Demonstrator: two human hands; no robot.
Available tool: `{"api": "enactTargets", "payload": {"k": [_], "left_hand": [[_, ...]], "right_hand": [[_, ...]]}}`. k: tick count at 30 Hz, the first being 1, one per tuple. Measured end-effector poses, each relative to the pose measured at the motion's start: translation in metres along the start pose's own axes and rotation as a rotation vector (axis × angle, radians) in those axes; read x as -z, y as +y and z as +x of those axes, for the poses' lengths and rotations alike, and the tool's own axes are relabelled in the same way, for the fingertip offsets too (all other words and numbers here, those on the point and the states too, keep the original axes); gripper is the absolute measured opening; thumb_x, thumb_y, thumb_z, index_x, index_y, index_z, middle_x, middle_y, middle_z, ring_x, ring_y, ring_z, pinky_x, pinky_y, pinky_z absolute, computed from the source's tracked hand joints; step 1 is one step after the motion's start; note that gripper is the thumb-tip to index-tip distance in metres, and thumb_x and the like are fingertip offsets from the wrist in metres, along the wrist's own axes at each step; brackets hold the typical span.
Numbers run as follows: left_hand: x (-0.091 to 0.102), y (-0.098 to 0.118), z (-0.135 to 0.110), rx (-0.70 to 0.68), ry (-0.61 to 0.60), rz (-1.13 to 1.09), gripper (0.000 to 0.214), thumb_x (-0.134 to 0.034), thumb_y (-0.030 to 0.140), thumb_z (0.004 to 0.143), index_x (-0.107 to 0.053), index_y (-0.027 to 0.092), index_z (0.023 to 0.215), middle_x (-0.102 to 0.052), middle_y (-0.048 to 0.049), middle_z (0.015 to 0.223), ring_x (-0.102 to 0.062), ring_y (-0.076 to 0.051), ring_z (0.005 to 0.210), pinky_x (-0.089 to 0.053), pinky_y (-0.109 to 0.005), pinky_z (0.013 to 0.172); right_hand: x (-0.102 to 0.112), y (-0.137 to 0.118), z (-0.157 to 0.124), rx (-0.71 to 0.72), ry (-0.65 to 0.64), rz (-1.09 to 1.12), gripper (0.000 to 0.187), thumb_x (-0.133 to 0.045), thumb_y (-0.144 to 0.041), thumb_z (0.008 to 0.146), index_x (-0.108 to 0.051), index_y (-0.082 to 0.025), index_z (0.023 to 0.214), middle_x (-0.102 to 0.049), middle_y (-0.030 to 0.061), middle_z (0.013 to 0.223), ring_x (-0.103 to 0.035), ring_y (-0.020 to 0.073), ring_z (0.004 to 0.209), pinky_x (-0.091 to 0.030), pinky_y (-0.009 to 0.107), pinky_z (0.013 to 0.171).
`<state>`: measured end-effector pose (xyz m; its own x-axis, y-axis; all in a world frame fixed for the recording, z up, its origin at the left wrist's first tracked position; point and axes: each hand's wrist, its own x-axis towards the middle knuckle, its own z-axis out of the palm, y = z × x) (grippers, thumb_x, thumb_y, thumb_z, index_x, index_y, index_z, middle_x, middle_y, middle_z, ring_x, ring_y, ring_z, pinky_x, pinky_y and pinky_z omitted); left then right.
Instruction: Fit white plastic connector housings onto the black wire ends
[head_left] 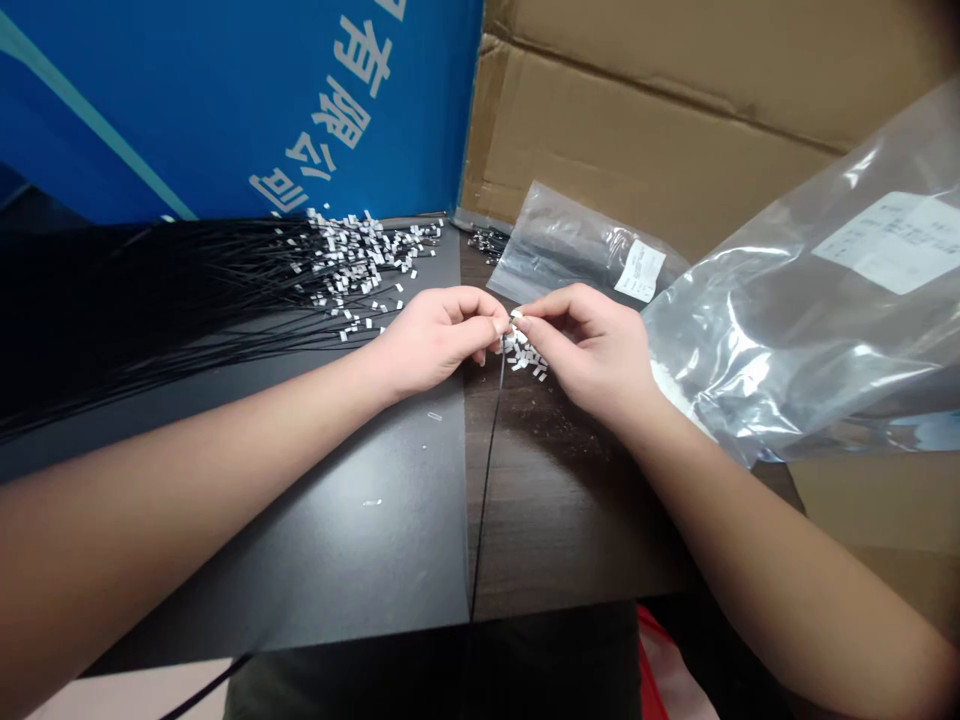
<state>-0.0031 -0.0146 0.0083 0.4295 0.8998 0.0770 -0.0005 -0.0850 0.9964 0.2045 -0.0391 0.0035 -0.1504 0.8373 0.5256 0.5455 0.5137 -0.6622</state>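
Note:
My left hand (439, 340) and my right hand (585, 350) meet above the dark table (555, 520), fingertips pinched together. Between the fingertips sit a thin black wire (491, 450) and a tiny white clip (515, 316), partly hidden by my fingers. The wire drops from there across the tabletop and over its front edge. Just below my right fingers lies a small heap of white clips (523, 355). A large fan of black wires (187, 310) spreads out to the left of my left hand, with white clips on its ends (360, 262).
A clear plastic bag with a white label (577, 245) lies at the table's back. A larger labelled bag (795, 300) rises at the right. Behind stand a cardboard box (660, 110) and a blue printed board (225, 110). A red bag (660, 670) shows below the front edge.

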Motion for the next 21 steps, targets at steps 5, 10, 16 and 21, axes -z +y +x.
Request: {"api": "enactTargets", "payload": {"k": [5, 10, 16, 21], "left_hand": [[0.0016, -0.0012, 0.0005, -0.016, -0.008, 0.019, 0.006, -0.069, 0.018, 0.088, -0.070, 0.016, 0.082, -0.065, 0.0004, 0.070, -0.057, -0.010, 0.063, -0.047, -0.023, 0.062], [0.0014, -0.0013, 0.0002, -0.028, 0.000, 0.041, 0.006, -0.068, 0.017, 0.086, -0.069, 0.016, 0.081, -0.064, 0.0007, 0.070, -0.057, -0.010, 0.062, -0.047, -0.023, 0.061], [-0.0024, 0.0020, -0.0001, -0.026, 0.036, 0.072, 0.008, -0.065, 0.016, 0.088, -0.069, 0.015, 0.082, -0.064, 0.0007, 0.069, -0.055, -0.009, 0.059, -0.046, -0.023, 0.058], [-0.0030, 0.0017, 0.0001, -0.027, 0.036, 0.079, 0.009, -0.065, 0.015, 0.088, -0.069, 0.016, 0.080, -0.065, 0.0006, 0.067, -0.055, -0.009, 0.058, -0.046, -0.022, 0.058]], "right_hand": [[0.0000, -0.0010, -0.0001, 0.007, -0.009, 0.000, 0.004, -0.077, -0.028, 0.096, -0.080, -0.025, 0.094, -0.081, 0.0015, 0.092, -0.073, 0.0197, 0.080, -0.058, 0.035, 0.076], [-0.0004, -0.0025, 0.0002, 0.018, -0.015, 0.016, 0.003, -0.078, -0.026, 0.095, -0.079, -0.025, 0.093, -0.080, 0.0015, 0.091, -0.072, 0.0194, 0.080, -0.057, 0.035, 0.077], [-0.0013, -0.0007, 0.0004, -0.017, -0.005, 0.024, 0.002, -0.078, -0.025, 0.095, -0.080, -0.025, 0.094, -0.080, 0.0014, 0.091, -0.072, 0.0190, 0.079, -0.056, 0.034, 0.074], [-0.0013, -0.0006, 0.0010, -0.022, -0.012, 0.026, 0.003, -0.078, -0.023, 0.094, -0.080, -0.025, 0.093, -0.080, 0.0011, 0.089, -0.070, 0.0185, 0.077, -0.056, 0.034, 0.073]]}}
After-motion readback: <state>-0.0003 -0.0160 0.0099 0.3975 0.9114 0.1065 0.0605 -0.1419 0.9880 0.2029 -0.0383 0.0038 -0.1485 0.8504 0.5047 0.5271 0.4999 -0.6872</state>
